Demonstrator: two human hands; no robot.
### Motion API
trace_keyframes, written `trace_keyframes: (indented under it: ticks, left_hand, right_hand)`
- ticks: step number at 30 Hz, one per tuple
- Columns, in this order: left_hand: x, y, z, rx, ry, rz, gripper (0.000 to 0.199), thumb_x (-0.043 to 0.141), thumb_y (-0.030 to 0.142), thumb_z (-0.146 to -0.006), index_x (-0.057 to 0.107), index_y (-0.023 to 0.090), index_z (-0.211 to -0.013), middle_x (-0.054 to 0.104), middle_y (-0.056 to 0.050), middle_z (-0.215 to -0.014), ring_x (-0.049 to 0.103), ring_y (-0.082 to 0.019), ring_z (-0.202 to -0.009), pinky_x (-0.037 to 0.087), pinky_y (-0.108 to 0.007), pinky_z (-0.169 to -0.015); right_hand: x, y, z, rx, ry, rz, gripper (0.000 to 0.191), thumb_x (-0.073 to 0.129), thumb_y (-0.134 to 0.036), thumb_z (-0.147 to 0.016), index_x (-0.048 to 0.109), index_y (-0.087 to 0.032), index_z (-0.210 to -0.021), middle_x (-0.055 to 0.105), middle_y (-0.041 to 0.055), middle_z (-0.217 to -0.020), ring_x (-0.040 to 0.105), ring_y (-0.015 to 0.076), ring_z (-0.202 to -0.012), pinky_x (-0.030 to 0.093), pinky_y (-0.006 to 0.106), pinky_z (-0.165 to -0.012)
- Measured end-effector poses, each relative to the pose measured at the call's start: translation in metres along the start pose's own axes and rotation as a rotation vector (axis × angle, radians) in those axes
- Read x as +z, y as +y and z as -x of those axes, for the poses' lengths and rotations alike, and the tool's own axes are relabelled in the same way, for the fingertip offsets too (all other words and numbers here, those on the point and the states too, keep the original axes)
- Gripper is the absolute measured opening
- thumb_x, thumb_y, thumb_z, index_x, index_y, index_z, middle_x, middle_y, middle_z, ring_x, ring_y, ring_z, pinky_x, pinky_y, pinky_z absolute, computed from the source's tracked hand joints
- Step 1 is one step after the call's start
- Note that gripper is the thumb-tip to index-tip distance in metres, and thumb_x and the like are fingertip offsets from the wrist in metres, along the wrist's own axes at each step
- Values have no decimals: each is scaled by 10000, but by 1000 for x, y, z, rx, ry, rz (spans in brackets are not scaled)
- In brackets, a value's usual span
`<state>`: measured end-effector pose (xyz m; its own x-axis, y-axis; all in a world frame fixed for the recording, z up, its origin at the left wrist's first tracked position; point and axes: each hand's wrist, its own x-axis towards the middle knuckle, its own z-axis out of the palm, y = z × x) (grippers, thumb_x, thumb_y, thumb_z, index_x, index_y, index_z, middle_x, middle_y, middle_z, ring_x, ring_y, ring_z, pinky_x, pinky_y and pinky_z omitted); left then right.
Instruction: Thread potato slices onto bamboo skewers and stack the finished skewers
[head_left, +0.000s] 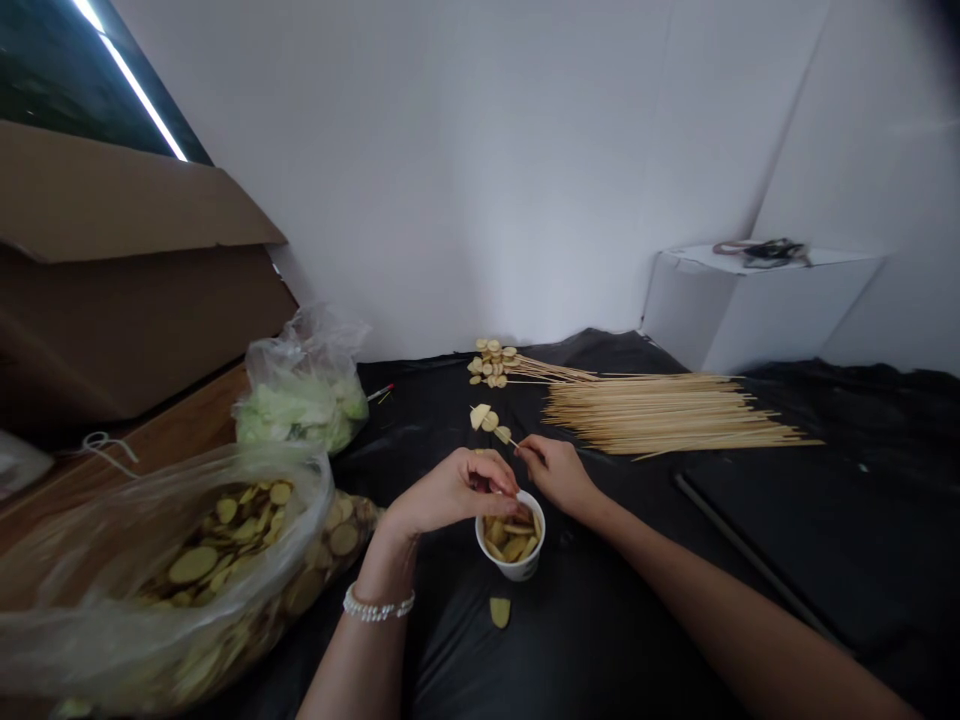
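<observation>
The right hand [556,474] pinches a wooden skewer [512,441] threaded with a few potato slices [486,419] above a paper cup [510,537], the left hand's [451,491] fingers pressed together on something hidden, with loaded skewers [491,362] and many bare skewers [660,415] beyond the cup.

The right hand [559,475] conceals the skewer's [513,442] near end, the left hand's [450,492] curled fingers hide their contents, the plastic bag [150,590] beside it runs out of frame, and a dark object [765,252] beyond is too small to identify.
</observation>
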<state>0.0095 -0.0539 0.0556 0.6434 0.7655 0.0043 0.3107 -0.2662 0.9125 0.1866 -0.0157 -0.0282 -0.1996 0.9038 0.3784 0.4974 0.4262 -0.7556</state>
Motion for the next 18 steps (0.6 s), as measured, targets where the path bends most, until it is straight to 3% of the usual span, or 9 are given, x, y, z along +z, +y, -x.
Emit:
trace_keyframes:
  ticks: [5,12,18]
  left_hand:
    - [1,9,3,48,-56,-195,260,777,298,-633,747,218,-879,546,-28,-933,546,-143,-846,443,-258,-759]
    - [2,11,5,79,-76,-304,273,803,324,-584,753,239,-839,487,-50,-1296,446,-245,-1208,339,-309,-1006]
    - [3,12,5,26,-92,-218,105,715,268,-701,741,201,-777,600,-77,-1192,590,-212,-1029,427,-296,-895]
  right_hand:
    - [-1,-1,0,6,-7,19,219,469,-230,-860,669,-185,-783,653,6,-630,571,124,-582,362,213,-575]
    - [-1,0,1,-9,-14,12,216,459,-173,-840,673,-185,-808,676,10,-686,585,123,-614,370,210,-593]
    - [1,3,0,-17,2,11,206,478,-209,-847,676,-185,-797,697,23,-745,607,131,-677,377,213,-622]
